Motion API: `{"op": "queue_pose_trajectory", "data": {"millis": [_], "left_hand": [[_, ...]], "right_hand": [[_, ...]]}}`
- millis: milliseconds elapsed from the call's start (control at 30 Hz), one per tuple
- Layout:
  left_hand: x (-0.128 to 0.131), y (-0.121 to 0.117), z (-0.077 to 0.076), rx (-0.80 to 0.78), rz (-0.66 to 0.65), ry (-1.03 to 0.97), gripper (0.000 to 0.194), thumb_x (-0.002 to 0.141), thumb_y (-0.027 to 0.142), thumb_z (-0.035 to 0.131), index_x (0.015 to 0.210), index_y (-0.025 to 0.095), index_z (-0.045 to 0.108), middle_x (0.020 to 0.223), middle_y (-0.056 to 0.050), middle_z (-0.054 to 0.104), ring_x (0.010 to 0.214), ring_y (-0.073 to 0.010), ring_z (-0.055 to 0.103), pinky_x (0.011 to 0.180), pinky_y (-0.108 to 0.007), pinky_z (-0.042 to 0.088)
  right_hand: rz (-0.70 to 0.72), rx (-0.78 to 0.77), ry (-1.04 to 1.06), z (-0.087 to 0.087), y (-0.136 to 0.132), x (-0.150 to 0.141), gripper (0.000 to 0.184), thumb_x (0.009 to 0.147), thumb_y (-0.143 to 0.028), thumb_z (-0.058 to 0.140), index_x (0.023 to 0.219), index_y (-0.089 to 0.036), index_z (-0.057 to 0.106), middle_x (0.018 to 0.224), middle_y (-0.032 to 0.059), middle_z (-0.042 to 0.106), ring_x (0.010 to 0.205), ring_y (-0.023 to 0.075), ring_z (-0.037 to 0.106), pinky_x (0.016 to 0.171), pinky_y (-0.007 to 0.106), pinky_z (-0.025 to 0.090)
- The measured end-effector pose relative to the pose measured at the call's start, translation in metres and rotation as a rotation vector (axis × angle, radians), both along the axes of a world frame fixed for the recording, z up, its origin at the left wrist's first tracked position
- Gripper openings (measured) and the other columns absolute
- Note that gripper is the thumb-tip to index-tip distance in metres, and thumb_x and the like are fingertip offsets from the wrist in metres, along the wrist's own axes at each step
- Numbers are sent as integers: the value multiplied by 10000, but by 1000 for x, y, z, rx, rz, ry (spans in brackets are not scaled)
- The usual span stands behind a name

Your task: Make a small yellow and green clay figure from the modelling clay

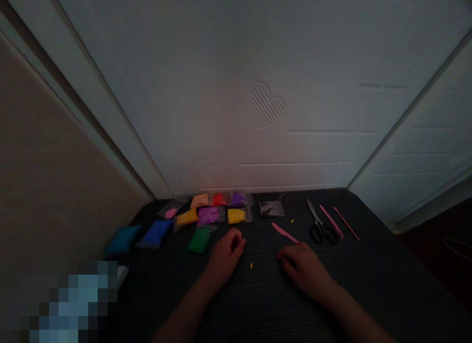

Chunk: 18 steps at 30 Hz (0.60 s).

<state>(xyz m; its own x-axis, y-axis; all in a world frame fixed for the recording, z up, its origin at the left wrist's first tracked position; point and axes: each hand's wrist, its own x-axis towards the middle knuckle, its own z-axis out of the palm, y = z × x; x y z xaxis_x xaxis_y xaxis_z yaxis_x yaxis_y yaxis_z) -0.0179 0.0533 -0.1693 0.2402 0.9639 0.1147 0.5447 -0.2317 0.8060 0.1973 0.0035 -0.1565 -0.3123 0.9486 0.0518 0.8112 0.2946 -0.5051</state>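
Observation:
My left hand (225, 254) is above the dark table with its fingers curled in and the thumb close to the index finger. Whatever lies between those fingertips, if anything, is too small and dark to make out. To the right, my right hand (304, 269) rests on the table, fingers loosely bent and thumb a little apart, nothing visible in it. Just beyond its knuckles lies a pink plastic knife (284, 232), its near end by the fingers. Between the hands is a small yellow piece (251, 266), and a tiny green speck (262, 245) lies farther back.
Bags of coloured modelling clay, including green (200, 239), yellow (236, 215) and blue (155, 234), spread across the back left. A dark packet (271, 208), a yellow crumb (292, 221), black-handled scissors (317, 222) and pink tools (331, 221) lie at the back right. A white panel (221, 87) rises behind the table.

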Motion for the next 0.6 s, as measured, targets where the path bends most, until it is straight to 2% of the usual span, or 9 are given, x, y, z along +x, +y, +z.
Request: {"op": "queue_pose_trajectory", "data": {"millis": [233, 600], "left_hand": [[-1, -1, -1, 18, -24, 25, 149, 775, 314, 388, 718, 194, 455, 641, 29, 461, 591, -119, 444, 546, -231, 343], [2, -1, -1, 57, -35, 36, 148, 760, 312, 399, 727, 192, 481, 633, 26, 471, 586, -125, 445, 541, -237, 344]], "right_hand": [[-13, -4, 19, 1, 2, 0, 181, 755, -163, 391, 798, -229, 554, 740, -28, 605, 706, 127, 523, 714, 262, 308], [-69, 59, 58, -3, 0, 2, 188, 762, -159, 396, 828, -215, 563, 779, -17, 604, 757, 136, 518, 735, 267, 323]]}}
